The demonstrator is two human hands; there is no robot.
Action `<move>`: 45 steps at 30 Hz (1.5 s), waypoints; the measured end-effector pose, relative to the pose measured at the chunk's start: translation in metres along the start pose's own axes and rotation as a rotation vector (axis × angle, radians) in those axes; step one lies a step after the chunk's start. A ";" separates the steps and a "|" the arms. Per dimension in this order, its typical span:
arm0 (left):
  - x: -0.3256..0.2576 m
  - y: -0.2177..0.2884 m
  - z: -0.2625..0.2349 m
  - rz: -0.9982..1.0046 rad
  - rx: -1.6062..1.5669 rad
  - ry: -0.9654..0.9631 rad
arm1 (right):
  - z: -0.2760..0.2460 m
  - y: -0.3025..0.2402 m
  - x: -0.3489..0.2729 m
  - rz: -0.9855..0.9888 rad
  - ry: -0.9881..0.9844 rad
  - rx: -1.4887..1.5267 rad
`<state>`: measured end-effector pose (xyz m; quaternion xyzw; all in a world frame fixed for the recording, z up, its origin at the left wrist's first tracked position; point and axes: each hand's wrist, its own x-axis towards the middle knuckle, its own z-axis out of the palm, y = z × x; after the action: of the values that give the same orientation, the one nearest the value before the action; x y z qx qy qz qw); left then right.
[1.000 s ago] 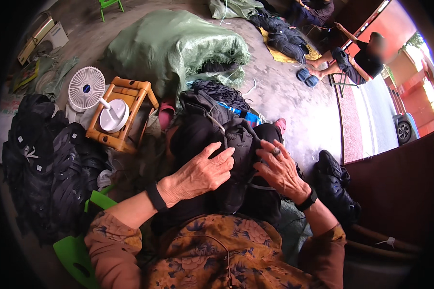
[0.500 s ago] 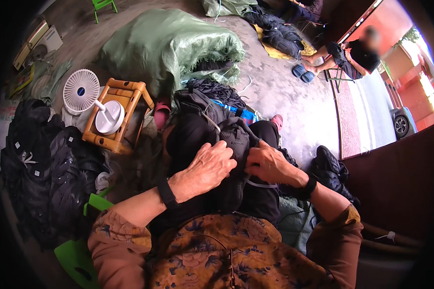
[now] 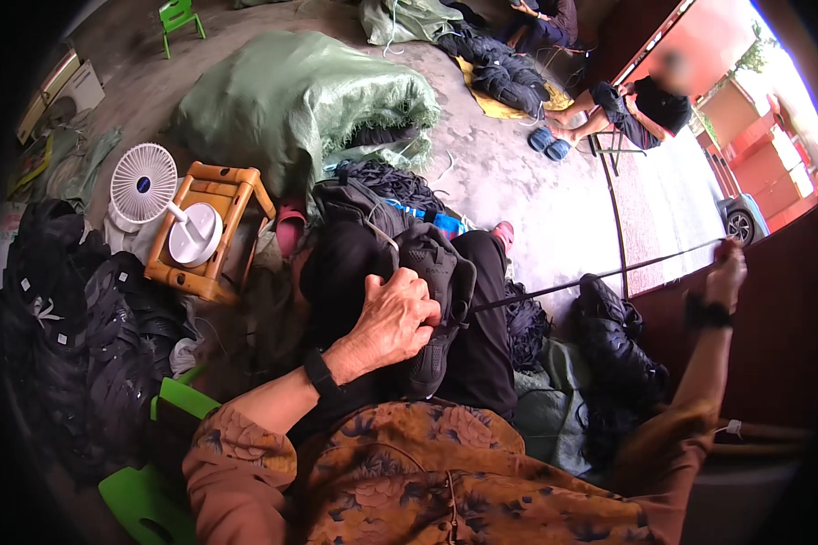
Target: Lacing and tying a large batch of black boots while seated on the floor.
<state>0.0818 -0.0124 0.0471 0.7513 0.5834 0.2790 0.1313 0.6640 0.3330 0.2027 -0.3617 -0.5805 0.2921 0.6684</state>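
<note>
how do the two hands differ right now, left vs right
The left hand lies low on the lap, pressed on the black shoe; the right hand is raised far out to the side. The left lies spread over the shoe; the right's grip closes on the taut black lace. Both wear dark wristbands.

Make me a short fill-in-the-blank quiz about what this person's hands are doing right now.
1. The left hand presses a black ____ against the lap.
2. The right hand pulls a thin black lace out to the person's ____.
3. The small white fan stands on a low ____ stool.

Missing words: shoe; right; wooden
</note>
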 end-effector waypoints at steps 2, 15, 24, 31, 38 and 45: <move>-0.008 0.002 -0.002 -0.036 -0.013 0.001 | 0.093 0.023 -0.097 0.004 -0.095 -0.207; -0.004 0.005 -0.003 -0.021 -0.046 -0.118 | 0.320 -0.049 -0.303 0.848 -1.290 -0.066; 0.011 0.006 0.038 -0.201 -0.317 0.346 | 0.428 -0.158 -0.315 0.731 -1.003 0.521; -0.012 -0.004 -0.025 0.146 0.044 0.031 | 0.338 -0.131 -0.246 0.330 -0.761 -0.103; -0.005 -0.008 -0.031 0.226 0.355 -0.027 | 0.284 -0.057 -0.270 0.365 -0.645 -0.360; 0.005 -0.014 -0.022 0.067 0.214 -0.149 | 0.308 -0.033 -0.321 0.590 -0.819 -0.128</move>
<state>0.0593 -0.0062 0.0588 0.7988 0.5730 0.1629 0.0836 0.3094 0.0987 0.0684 -0.4065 -0.6849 0.5500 0.2515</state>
